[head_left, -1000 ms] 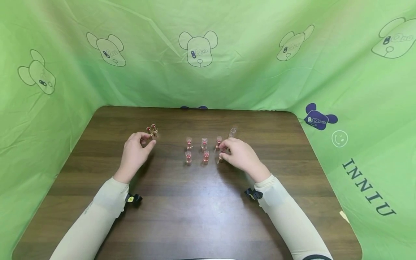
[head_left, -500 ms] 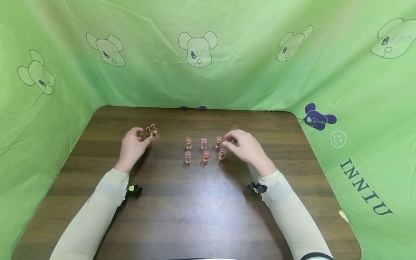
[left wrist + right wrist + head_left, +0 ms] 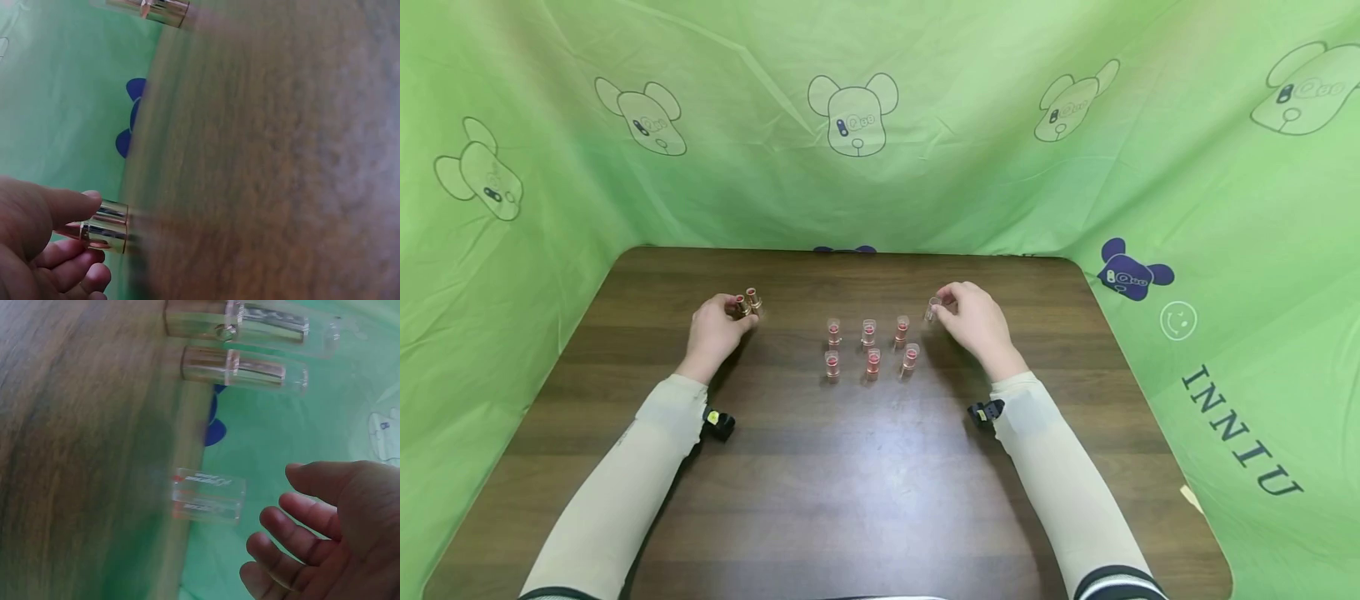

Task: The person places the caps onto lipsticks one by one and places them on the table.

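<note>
My left hand (image 3: pixel 713 335) is at two uncapped gold lipsticks standing side by side. Its thumb and fingers pinch the nearer lipstick (image 3: pixel 105 237); the farther lipstick (image 3: pixel 112 211) is partly hidden behind the thumb. My right hand (image 3: pixel 976 323) reaches toward clear lipstick caps (image 3: pixel 209 495) standing on the table. In the right wrist view its fingers are apart and loosely bent, with a gap between them and the caps. Several lipsticks under clear caps, among them one lipstick (image 3: pixel 910 358) at the near right, stand in two rows between my hands.
The brown wooden table (image 3: pixel 865 475) has rounded back corners. A green curtain (image 3: pixel 970 192) with bear prints hangs round the back and sides. Dark wrist cameras sit on both sleeves.
My right hand has left the near right capped lipstick and moved back to the clear caps. My left hand drew slightly away, then closed in on the nearer uncapped lipstick.
</note>
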A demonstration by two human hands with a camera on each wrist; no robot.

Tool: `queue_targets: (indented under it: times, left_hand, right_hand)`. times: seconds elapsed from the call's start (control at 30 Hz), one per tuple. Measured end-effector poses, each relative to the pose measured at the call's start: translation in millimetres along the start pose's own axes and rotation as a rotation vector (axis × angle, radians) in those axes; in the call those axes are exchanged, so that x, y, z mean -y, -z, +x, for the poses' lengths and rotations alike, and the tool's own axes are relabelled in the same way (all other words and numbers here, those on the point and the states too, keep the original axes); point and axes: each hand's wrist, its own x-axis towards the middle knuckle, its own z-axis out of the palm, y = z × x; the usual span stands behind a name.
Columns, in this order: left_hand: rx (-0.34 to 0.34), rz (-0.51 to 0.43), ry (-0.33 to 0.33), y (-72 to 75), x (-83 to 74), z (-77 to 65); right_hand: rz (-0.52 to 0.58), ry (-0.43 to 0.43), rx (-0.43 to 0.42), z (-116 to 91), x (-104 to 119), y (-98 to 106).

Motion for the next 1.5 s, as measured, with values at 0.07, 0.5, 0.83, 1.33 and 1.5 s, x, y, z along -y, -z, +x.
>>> queue_targets:
  times: [0.07, 0.5, 0.83, 1.33, 1.5]
  left_hand:
    - [-0.002, 0.007, 0.000, -0.9, 1.2, 1.0]
    - [0.001, 0.029, -0.002, -2.6, 7.4, 3.3]
    - [-0.026, -0.011, -0.005, 12.9, -5.0, -14.4]
    - [-0.023, -0.046, -0.206, 33.7, -40.5, -47.9]
    - [-0.024, -0.092, -0.299, 36.3, -52.8, -56.8]
  right_hand:
    - [-0.018, -0.015, -0.005, 2.1, -1.8, -3.4]
    - [-0.084, -0.058, 0.023, 13.4, -8.4, -23.7]
    - [-0.114, -0.071, 0.025, 15.8, -2.7, -25.3]
    - [-0.032, 0.000, -0.125, -4.5, 3.3, 1.1]
    - [0.068, 0.020, -0.177, -15.9, 18.7, 16.1]
